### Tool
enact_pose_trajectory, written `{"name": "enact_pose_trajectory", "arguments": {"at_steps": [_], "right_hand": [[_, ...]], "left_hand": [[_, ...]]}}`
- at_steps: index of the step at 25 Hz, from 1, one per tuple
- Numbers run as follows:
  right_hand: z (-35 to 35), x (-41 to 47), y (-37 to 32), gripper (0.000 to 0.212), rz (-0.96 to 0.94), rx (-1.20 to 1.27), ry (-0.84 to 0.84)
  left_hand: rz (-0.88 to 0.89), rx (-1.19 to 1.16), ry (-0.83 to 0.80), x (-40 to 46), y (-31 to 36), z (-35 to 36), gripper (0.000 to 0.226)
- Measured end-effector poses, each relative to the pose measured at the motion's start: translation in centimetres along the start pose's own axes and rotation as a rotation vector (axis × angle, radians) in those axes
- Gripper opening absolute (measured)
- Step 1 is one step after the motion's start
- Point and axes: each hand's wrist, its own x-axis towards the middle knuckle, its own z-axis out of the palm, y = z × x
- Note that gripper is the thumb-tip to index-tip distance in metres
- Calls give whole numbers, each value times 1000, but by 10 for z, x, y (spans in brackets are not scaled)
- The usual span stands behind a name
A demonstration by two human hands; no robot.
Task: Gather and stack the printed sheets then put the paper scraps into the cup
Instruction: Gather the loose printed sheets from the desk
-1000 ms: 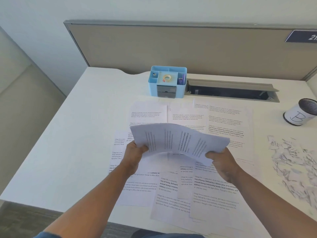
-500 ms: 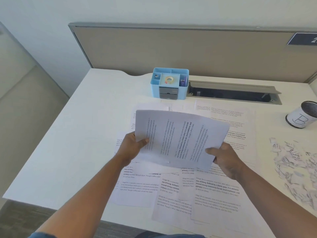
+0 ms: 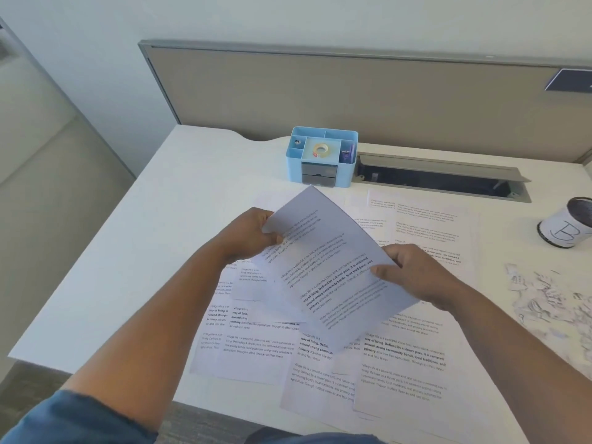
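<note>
Both hands lift a bunch of printed sheets [image 3: 326, 267] off the tabletop [image 3: 153, 238], left grip [image 3: 253, 233] and right grip [image 3: 413, 270] each pinching an edge. Beyond the left grip, a blue organizer [image 3: 322, 158] holds a tape roll [image 3: 321, 149]. Right of the right grip lie the cup [image 3: 568, 225] and the paper scraps [image 3: 551, 299].

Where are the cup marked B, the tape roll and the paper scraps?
cup marked B [image 3: 565, 231]: head view, on its white side wall.
tape roll [image 3: 321, 149]: head view, on its ring.
paper scraps [image 3: 551, 296]: head view, middle of the pile.
</note>
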Motion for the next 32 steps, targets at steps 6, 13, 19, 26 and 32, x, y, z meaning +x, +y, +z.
{"name": "enact_pose_trajectory", "arguments": {"at_steps": [6, 13, 19, 26, 32], "right_hand": [[9, 13, 17, 17, 44, 98, 61], [0, 29, 49, 21, 125, 472, 228], [3, 46, 55, 25, 163, 650, 270], [9, 66, 58, 27, 211, 656, 233], [13, 79, 60, 27, 251, 630, 234]], "left_hand": [[8, -67, 191, 4, 0, 18, 23], [-309, -196, 413, 6, -61, 51, 44], [-510, -81, 366, 14, -92, 68, 61], [-667, 92, 329, 33, -92, 69, 87], [-676, -65, 322, 45, -99, 59, 88]]}}
